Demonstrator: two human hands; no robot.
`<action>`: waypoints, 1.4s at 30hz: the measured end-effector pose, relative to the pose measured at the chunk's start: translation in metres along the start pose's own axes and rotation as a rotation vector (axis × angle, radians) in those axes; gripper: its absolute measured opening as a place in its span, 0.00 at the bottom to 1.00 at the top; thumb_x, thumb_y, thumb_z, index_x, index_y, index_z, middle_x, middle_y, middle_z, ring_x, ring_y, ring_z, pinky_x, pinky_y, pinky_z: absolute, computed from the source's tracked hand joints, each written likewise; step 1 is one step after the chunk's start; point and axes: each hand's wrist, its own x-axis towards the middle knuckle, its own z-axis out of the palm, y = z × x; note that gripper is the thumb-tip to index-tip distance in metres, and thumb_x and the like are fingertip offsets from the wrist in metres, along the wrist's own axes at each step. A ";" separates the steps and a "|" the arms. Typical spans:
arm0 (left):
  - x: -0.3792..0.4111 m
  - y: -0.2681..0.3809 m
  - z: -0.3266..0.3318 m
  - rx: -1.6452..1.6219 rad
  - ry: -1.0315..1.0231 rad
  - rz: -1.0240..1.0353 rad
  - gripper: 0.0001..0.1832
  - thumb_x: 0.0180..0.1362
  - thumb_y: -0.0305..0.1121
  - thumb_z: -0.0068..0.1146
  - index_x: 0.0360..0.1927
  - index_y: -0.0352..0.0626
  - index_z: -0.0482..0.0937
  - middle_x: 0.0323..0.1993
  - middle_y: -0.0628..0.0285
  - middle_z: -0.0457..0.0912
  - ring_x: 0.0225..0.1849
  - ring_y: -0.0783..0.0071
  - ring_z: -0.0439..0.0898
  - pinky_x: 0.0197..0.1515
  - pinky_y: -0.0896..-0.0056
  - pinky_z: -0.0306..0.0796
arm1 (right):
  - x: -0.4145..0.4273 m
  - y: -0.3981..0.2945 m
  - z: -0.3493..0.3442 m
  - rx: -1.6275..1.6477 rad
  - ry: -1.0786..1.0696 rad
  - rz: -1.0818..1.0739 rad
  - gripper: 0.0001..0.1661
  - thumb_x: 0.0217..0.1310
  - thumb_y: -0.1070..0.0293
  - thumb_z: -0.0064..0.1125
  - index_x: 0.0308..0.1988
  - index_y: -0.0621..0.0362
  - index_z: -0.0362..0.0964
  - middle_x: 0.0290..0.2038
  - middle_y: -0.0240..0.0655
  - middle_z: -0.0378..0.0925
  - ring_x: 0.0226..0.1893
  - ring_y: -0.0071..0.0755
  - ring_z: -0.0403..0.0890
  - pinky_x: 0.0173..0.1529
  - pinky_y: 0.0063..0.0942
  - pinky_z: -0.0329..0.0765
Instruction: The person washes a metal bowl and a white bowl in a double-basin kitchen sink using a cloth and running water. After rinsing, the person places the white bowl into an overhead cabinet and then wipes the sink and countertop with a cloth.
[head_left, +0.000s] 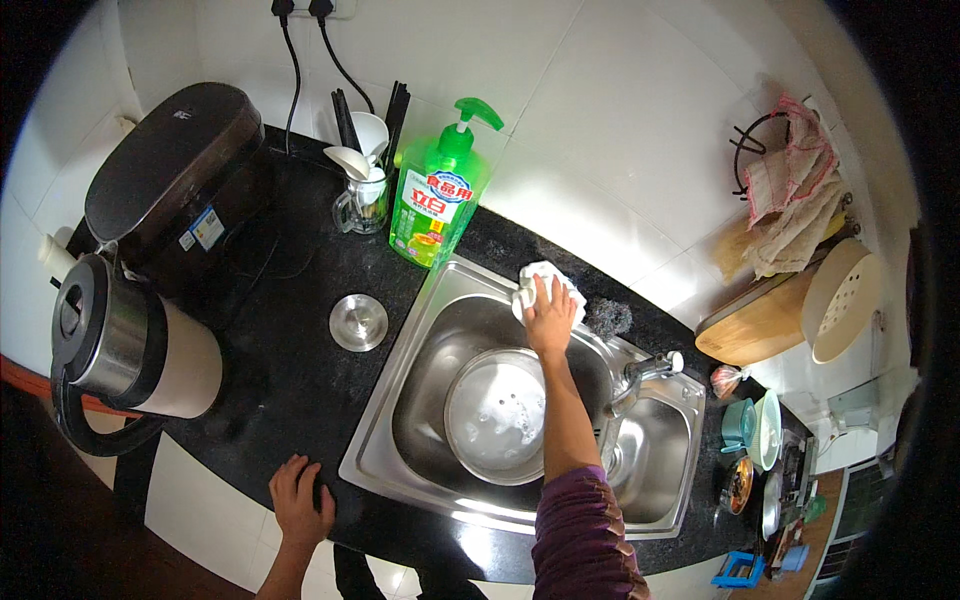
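Observation:
At the back rim of the stainless-steel sink (375, 439), my right hand (551, 319) grips a crumpled white cloth (534, 279). A steel-wool scrubber (609, 318) lies on the counter just right of the cloth. Below my right forearm, a round metal pan (495, 420) sits in the larger basin, with whitish suds in it; the forearm hides its right side. My left hand (300, 499) rests on the front edge of the black countertop (292, 390), fingers slightly apart and holding nothing. The chrome faucet (637, 379) stands to the right of my right forearm.
A green dish-soap pump bottle (435, 202) stands behind the sink's left corner. Left of the sink are a small clear dish (358, 322), a glass mug (364, 206) with utensils, a rice cooker (176, 161) and an electric kettle (142, 345). A wooden cutting board (757, 319) leans at right.

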 end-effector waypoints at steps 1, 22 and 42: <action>-0.001 -0.002 0.000 -0.001 0.001 0.001 0.17 0.39 0.26 0.49 0.37 0.37 0.70 0.42 0.51 0.67 0.47 0.55 0.65 0.49 0.55 0.56 | -0.003 0.007 -0.002 -0.017 0.008 -0.008 0.31 0.46 0.60 0.51 0.53 0.41 0.55 0.55 0.42 0.54 0.56 0.49 0.52 0.58 0.43 0.47; 0.000 -0.003 0.000 -0.001 -0.024 -0.019 0.17 0.38 0.26 0.48 0.37 0.37 0.69 0.42 0.51 0.67 0.47 0.55 0.65 0.49 0.55 0.56 | -0.004 0.091 -0.005 -0.458 0.054 0.655 0.30 0.51 0.49 0.39 0.51 0.54 0.56 0.50 0.53 0.58 0.47 0.59 0.62 0.47 0.50 0.61; 0.000 -0.001 0.000 0.049 -0.063 -0.005 0.18 0.40 0.25 0.47 0.40 0.36 0.68 0.44 0.50 0.65 0.48 0.54 0.63 0.50 0.56 0.55 | -0.005 0.102 -0.013 -0.449 0.273 0.569 0.17 0.48 0.62 0.44 0.39 0.57 0.67 0.37 0.48 0.68 0.36 0.51 0.70 0.42 0.41 0.66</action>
